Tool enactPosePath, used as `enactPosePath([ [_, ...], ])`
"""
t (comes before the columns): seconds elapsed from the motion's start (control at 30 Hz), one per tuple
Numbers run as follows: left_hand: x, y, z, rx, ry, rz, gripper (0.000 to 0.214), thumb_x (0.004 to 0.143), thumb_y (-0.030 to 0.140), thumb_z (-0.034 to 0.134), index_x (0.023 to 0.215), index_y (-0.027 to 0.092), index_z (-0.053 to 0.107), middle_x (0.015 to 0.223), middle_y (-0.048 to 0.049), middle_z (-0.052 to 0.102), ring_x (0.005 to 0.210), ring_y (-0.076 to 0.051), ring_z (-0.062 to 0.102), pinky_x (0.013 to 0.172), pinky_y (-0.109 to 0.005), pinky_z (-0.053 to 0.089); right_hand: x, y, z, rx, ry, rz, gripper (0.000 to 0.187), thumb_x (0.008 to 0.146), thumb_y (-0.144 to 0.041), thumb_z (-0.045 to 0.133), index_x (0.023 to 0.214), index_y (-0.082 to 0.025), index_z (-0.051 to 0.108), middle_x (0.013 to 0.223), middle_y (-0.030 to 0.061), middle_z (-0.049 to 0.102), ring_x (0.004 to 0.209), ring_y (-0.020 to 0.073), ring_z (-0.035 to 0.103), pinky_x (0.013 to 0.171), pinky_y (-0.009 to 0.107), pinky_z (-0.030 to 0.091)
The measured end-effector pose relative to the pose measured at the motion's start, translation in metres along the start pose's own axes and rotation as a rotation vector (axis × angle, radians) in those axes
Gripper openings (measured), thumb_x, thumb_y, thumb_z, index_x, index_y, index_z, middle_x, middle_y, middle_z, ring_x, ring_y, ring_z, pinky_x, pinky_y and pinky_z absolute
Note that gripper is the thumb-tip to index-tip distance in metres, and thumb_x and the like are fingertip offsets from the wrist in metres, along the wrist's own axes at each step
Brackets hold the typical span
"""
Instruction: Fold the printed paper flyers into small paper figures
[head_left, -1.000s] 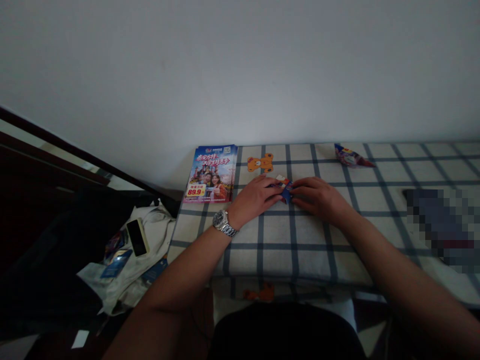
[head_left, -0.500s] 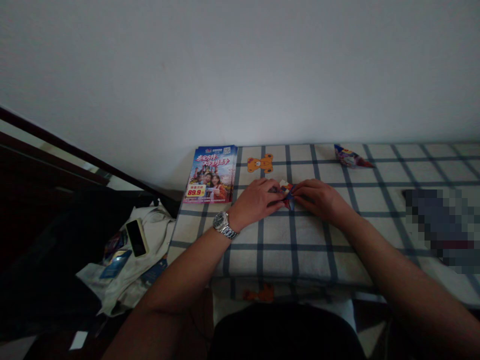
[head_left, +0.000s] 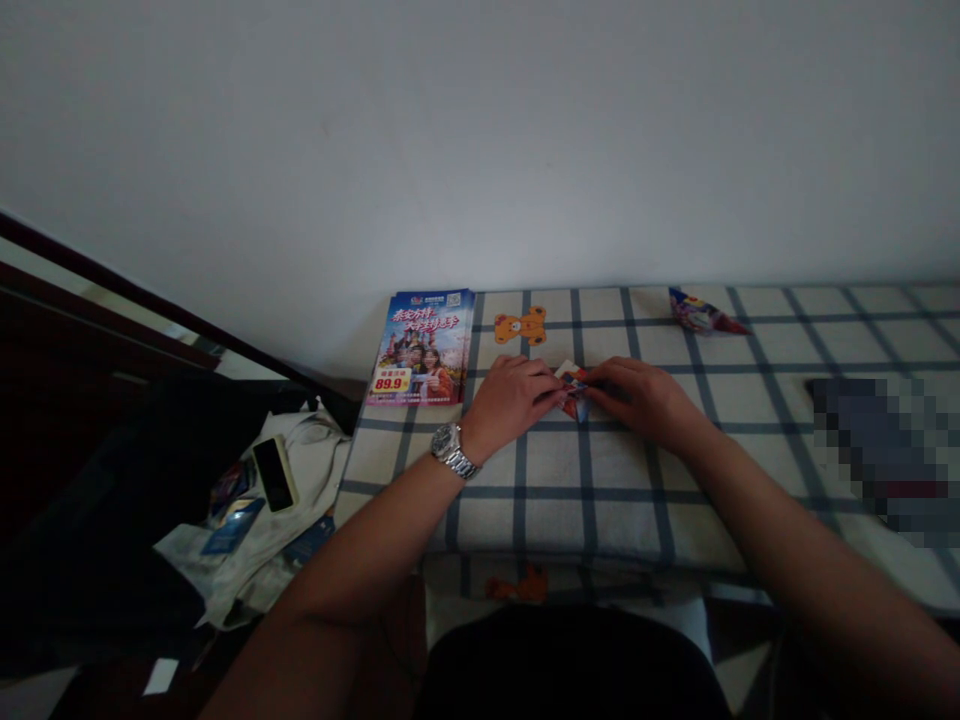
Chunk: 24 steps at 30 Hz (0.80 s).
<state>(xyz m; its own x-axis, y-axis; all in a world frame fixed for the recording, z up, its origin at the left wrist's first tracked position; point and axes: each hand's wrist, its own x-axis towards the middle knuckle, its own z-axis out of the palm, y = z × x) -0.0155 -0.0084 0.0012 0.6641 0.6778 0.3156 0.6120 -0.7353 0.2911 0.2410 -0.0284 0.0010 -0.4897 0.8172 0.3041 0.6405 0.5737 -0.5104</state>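
A small folded piece of printed paper (head_left: 576, 388), coloured red, blue and white, lies between my hands on the checked tablecloth (head_left: 555, 465). My left hand (head_left: 514, 397), with a metal watch on its wrist, pinches the paper's left side. From the right, my right hand (head_left: 634, 393) has its fingertips closed on the other side. The fingers cover part of the paper, so its full shape is hidden. Farther back on the right sits another folded paper piece (head_left: 703, 314), pointed at one end.
A stack of printed flyers (head_left: 418, 350) lies at the table's back left, beside a bear print on the cloth. A blurred-out dark object (head_left: 881, 450) is at the right. Left of the table, a phone (head_left: 274, 474) rests on pale fabric (head_left: 307, 450). The wall borders the table's back.
My left fingers have shifted slightly left on the folded paper, and more of its printed surface shows between the hands. The right hand stays nearly in place.
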Motion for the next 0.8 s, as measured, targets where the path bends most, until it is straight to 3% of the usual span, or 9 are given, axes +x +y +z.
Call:
enactPosePath([
  [0.17,0.001,0.002,0.002,-0.075,0.028,-0.112,0.027,0.105,0.044,0.061,0.103,0.024,0.078,0.099,-0.0022,0.076,0.091,-0.02,0.067,0.086,-0.039,0.048,0.0,0.004,-0.003,0.03,-0.007,0.023,0.014,0.101,-0.03,0.062,0.109,-0.023,0.071,0.101,0.0069,0.075,0.088,0.0235,0.072,0.078,0.036,0.057],
  [0.33,0.003,0.005,0.001,-0.112,0.057,-0.187,0.022,0.103,0.039,0.066,0.101,0.023,0.08,0.102,-0.0046,0.074,0.093,-0.019,0.068,0.085,-0.036,0.051,0.002,0.004,-0.001,0.04,0.02,0.047,0.014,0.103,-0.03,0.061,0.11,-0.023,0.072,0.102,0.0072,0.075,0.092,0.0235,0.072,0.083,0.036,0.056],
  [0.63,0.005,0.005,0.004,-0.1,0.07,-0.243,0.019,0.103,0.038,0.066,0.107,0.024,0.077,0.103,-0.0042,0.076,0.096,-0.021,0.069,0.083,-0.034,0.05,0.004,0.005,0.006,-0.02,0.091,0.156,0.014,0.099,-0.03,0.068,0.11,-0.023,0.072,0.095,0.0053,0.074,0.078,0.0214,0.069,0.072,0.034,0.054],
  [0.8,0.007,0.007,0.006,-0.13,0.09,-0.29,0.024,0.101,0.036,0.07,0.121,0.024,0.074,0.097,-0.0023,0.076,0.091,-0.02,0.068,0.078,-0.033,0.049,0.006,0.003,0.008,-0.025,0.095,0.131,0.015,0.101,-0.029,0.063,0.11,-0.022,0.074,0.101,0.0077,0.073,0.087,0.0236,0.07,0.077,0.037,0.055],
])
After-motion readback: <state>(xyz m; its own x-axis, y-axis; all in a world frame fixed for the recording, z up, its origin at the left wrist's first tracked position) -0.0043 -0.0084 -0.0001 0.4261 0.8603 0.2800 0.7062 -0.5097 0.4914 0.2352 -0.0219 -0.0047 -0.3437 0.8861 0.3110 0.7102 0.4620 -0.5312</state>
